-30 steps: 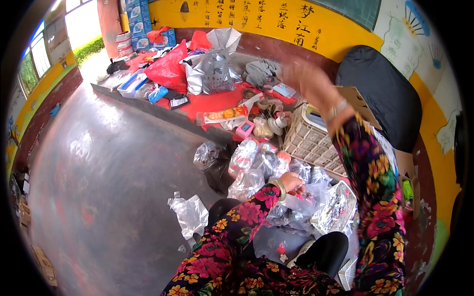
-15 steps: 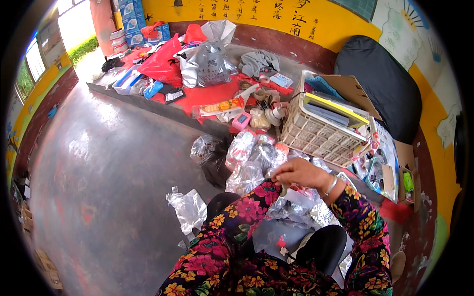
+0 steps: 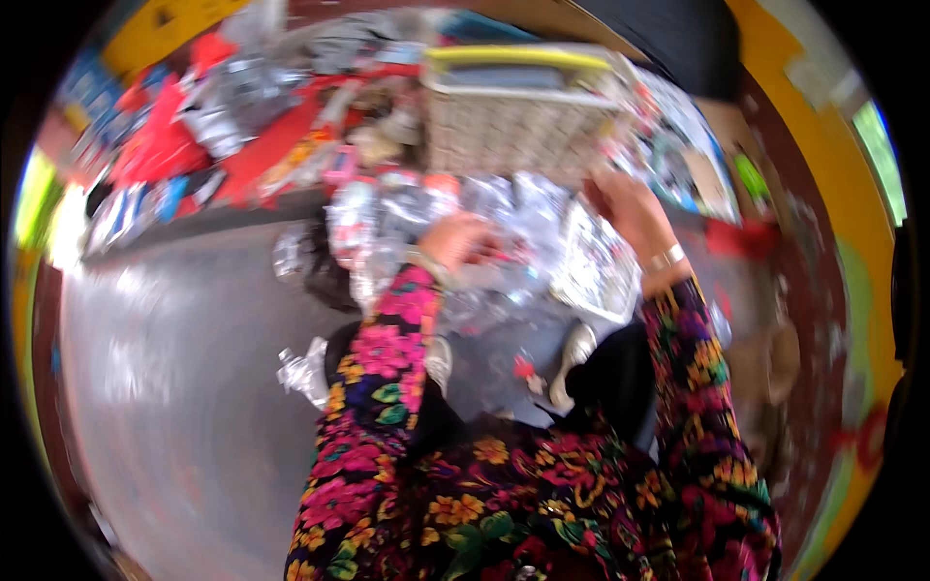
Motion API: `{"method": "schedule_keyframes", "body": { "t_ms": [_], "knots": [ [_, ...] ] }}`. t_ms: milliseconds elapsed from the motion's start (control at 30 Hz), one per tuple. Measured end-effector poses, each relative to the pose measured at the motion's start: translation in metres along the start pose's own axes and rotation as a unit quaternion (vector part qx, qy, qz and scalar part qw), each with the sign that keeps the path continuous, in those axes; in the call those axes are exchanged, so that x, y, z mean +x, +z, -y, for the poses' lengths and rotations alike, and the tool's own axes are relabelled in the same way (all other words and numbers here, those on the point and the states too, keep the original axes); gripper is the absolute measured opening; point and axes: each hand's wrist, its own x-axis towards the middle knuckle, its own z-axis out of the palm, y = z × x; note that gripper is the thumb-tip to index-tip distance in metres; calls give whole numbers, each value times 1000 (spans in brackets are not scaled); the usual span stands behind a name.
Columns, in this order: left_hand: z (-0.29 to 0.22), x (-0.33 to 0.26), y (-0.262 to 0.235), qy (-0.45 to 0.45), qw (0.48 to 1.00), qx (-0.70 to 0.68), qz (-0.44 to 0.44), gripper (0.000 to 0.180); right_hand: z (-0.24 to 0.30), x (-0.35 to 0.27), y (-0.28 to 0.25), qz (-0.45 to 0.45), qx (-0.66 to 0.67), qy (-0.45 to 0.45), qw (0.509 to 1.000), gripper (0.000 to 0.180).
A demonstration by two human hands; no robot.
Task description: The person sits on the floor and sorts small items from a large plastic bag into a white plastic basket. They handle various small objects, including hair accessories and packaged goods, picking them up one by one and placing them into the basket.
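My left hand [image 3: 458,241] reaches over a heap of clear plastic bags [image 3: 518,218], fingers pointing right. Motion smears its fingers, so whether it grips a bag cannot be made out. My right hand [image 3: 635,215] is stretched above a small white basket [image 3: 603,271] holding small blurred items, near the right front corner of a cream plastic crate [image 3: 523,131]. Its fingers are blurred too, and nothing in them can be named. Filled clear bags [image 3: 354,218] lie left of my left hand, beside a black bag [image 3: 325,266].
A crumpled clear bag [image 3: 308,372] lies on the grey floor [image 3: 184,387] at the left. Red and grey bags and other goods cover a red cloth [image 3: 262,145] on the raised ledge. My shoes [image 3: 574,363] stand below the heap. A cardboard piece [image 3: 770,368] is at the right.
My view has swung right and down. My hands, close together before, are now apart, the left over the bags and the right by the white basket, which shows more fully.
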Motion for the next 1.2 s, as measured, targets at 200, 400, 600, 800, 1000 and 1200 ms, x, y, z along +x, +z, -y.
{"method": "schedule_keyframes", "body": {
  "t_ms": [200, 400, 600, 800, 1000, 1200],
  "knots": [
    [-13, -17, 7, -5, 997, 56, -54, 25, -65, 33, -98, -21, 36, 20, 999, 21],
    [-10, -14, 6, -24, 997, 48, -55, 24, -137, 32, -162, -97, -321, 245, 909, 22],
    [-20, -20, 13, -11, 998, 49, -48, 29, -224, 49, -176, 122, -620, 290, 719, 22],
    [-22, -22, 18, -21, 996, 53, -63, 30, -277, 35, -141, -156, -595, 189, 766, 42],
    [-23, -24, 19, -20, 996, 57, -69, 29, -317, 50, -152, -249, -414, 264, 835, 45],
    [-23, -25, 17, -25, 996, 54, -67, 29, -325, 74, -161, -100, -458, 353, 810, 32]
  ]
}}
